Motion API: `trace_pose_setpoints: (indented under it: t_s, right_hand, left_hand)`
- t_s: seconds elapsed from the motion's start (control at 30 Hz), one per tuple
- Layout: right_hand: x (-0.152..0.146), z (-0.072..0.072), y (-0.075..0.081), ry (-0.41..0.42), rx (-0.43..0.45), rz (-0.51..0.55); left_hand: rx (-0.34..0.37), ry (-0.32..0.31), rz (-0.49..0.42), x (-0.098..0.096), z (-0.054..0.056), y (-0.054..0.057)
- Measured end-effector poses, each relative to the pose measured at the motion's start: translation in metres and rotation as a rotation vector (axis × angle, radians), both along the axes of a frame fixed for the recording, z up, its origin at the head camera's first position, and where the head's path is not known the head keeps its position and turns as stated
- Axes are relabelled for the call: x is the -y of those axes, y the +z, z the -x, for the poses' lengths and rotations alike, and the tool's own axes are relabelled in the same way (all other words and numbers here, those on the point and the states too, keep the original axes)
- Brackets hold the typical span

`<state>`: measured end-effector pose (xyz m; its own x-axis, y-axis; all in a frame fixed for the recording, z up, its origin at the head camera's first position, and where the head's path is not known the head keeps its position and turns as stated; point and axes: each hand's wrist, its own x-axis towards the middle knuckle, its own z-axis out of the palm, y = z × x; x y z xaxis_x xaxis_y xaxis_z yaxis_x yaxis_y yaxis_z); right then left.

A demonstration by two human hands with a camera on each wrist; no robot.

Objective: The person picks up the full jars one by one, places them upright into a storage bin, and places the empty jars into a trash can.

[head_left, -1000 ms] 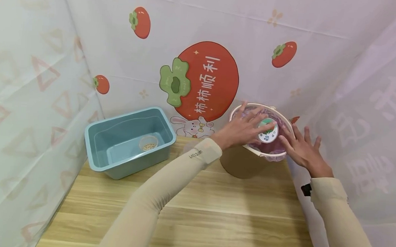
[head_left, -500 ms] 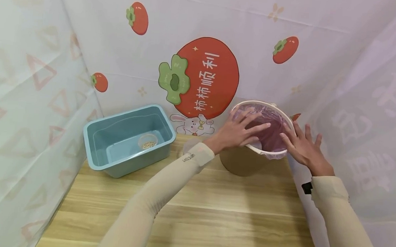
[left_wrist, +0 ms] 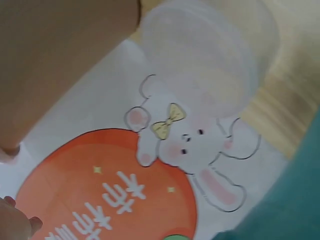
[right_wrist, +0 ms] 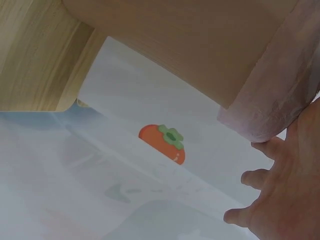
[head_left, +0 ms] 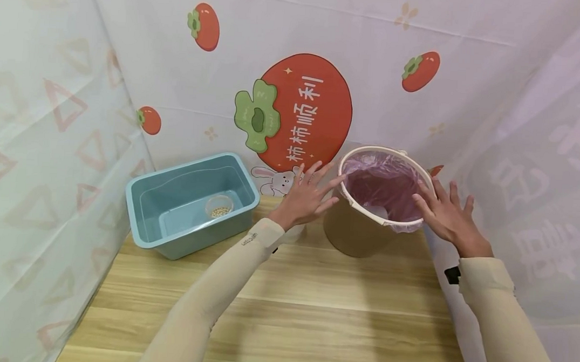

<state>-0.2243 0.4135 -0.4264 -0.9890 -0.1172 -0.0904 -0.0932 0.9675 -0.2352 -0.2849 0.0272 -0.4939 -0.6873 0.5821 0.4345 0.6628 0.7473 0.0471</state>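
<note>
My left hand [head_left: 305, 198] has its fingers spread, above a clear plastic cup [left_wrist: 200, 55] that stands on the table, mostly hidden under the hand in the head view. It holds nothing. My right hand [head_left: 446, 217] is at the right side of a brown trash bin [head_left: 353, 232], fingers spread, thumb by the cream rim. A purple plastic bag [head_left: 387, 188] lines the bin and folds over its edge; in the right wrist view the fingers [right_wrist: 260, 178] are beside the bag's fold. Inside the bin lies a pale round piece [head_left: 378, 212], its print not visible.
A blue rectangular tub [head_left: 192, 198] stands at the back left, with a small clear cup of pale grains [head_left: 219, 207] in it. Printed cloth walls [head_left: 258, 28] close in the wooden table [head_left: 313, 311] at the back and sides.
The white lid with green print, under my left fingers over the bin, dropped into it. My left hand then moved left, away from the bin toward the clear cup. My right hand stayed at the rim.
</note>
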Motion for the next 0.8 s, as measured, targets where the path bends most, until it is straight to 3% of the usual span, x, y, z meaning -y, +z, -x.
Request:
trace_pose_setpoints:
  t_s: [0.27,0.53,0.8]
  right_hand:
    - [0.0,0.0,-0.002,-0.001,0.005,0.003]
    - [0.001,-0.001,-0.001,-0.002,0.008,0.01]
    - [0.002,-0.001,0.002,-0.004,0.003,0.014]
  left_hand:
    - [0.169,0.058,-0.001,0.027,-0.002,-0.038]
    - [0.258,0.143,0.015,0.047,-0.004,-0.072]
    - [0.313,0.165,0.025,0.063,-0.009,-0.101]
